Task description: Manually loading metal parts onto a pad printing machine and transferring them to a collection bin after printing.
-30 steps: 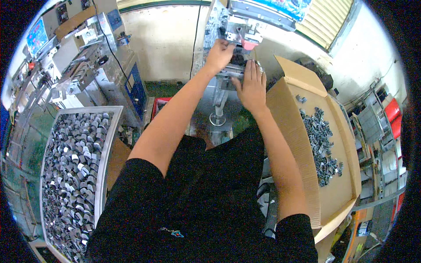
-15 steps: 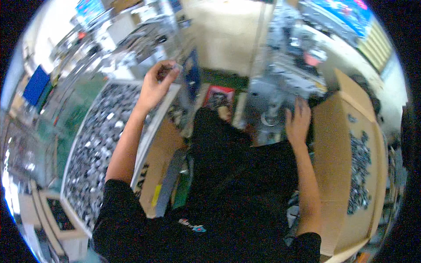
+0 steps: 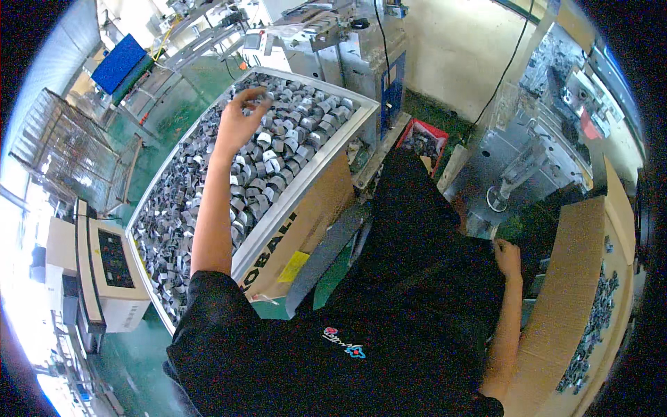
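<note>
My left hand (image 3: 240, 119) is stretched out over a long metal tray (image 3: 316, 163) heaped with small grey metal parts (image 3: 208, 187). Its fingers are bent and apart just above the heap, and I see nothing between them. My right hand (image 3: 508, 256) rests low by my dark lap, fingers loosely curled, next to the wall of a cardboard box (image 3: 573, 278). That box holds more grey metal parts (image 3: 596, 326) along its right side. My black shirt fills the lower middle.
A small press machine (image 3: 535, 149) with a round base stands ahead on the right. A red bin (image 3: 420, 141) of parts sits on the floor beside it. A beige control cabinet (image 3: 104, 267) is at the left, wire racks and a green floor beyond.
My view has swung left. My left hand went from the press out over the parts tray. My right hand came off the press and dropped to my lap beside the box.
</note>
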{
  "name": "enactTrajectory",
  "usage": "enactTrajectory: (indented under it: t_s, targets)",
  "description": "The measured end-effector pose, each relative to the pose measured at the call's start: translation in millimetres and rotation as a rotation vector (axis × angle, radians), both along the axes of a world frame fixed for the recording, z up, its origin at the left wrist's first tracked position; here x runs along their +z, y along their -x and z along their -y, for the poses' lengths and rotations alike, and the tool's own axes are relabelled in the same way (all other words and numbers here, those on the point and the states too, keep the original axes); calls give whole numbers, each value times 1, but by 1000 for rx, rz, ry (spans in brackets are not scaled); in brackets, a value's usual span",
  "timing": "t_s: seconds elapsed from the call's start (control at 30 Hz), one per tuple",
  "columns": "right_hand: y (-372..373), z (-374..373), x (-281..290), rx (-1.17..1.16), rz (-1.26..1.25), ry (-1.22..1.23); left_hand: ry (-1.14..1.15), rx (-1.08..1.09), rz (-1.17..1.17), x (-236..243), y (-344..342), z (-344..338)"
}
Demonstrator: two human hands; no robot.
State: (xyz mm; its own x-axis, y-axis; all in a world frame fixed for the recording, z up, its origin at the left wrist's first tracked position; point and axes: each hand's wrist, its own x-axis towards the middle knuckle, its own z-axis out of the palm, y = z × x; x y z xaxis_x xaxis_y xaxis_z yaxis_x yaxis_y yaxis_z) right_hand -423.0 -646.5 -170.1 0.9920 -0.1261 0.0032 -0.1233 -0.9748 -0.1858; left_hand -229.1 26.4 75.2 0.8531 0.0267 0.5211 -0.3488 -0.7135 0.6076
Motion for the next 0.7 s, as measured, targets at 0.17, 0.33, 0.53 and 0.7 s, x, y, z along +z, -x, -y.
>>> enactTrajectory:
  t_s: [0.17,0.33,0.53,0.7]
  targets:
    - [1,-5,11,-24,59,-102,-145,78,-73,-18,-15,-11]
    - [3,-8,20,-61,-3,-132,-128,166,-224,-36,-38,-20]
    - [2,0,9,-71,-20,-103,-360,217,-211,-50,-69,-24]
    - [2,-9,18,-27,36,-120,-430,252,-251,-60,-83,-25]
